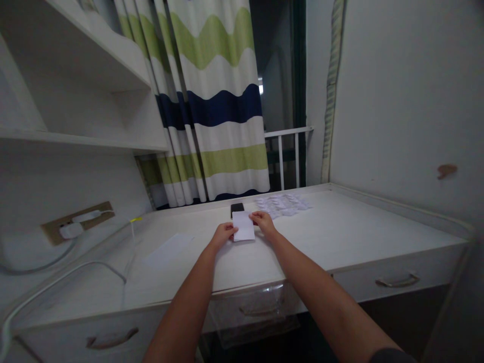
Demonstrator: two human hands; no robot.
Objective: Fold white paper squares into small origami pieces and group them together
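A small white sheet of paper [244, 227] is held up between both hands over the middle of the white desk. My left hand [224, 235] pinches its left edge, low down. At its upper right edge, my right hand [262, 222] grips it between thumb and fingers. Just behind the paper lies a black, flat, phone-like object [237, 207], partly covered by it. Several crumpled or folded white paper pieces [283, 203] lie spread out beyond my right hand. To the left, a flat white sheet [170, 248] rests on the desk.
The white desk [340, 227] has drawers with handles along its front. A power socket with plugs [71, 229] is on the left wall, and a white cable [75, 267] runs across the left side. Shelves [83, 141] overhang the left. A striped curtain [223, 106] hangs behind.
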